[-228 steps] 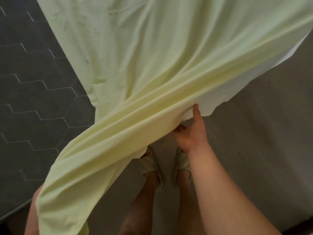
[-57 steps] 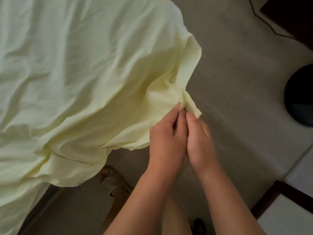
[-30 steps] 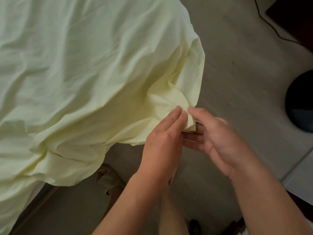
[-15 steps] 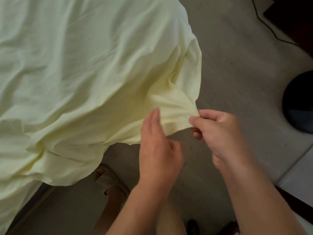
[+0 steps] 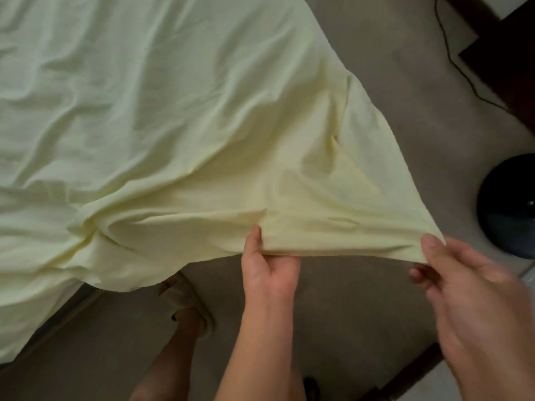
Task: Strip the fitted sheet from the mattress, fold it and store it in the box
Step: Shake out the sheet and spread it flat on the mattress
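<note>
The pale yellow fitted sheet (image 5: pixel 179 125) lay loose and wrinkled over the bed, covering it from the far edge to the near edge, and one part of it hung past the near edge above the grey floor (image 5: pixel 376 308). Both hands held the hem of this hanging part, which was stretched almost straight between them. The left hand (image 5: pixel 267 267) pinched the hem with the thumb on top of the cloth and the other fingers under it. The right hand (image 5: pixel 469 279), a little blurred, pinched the corner of the sheet in the same way, thumb above and fingers curled below. The two hands were well apart. A foot in a light sandal (image 5: pixel 188 302) stood on the floor near the edge of the bed. A round black object (image 5: pixel 509 206) was on the floor at the right.
</note>
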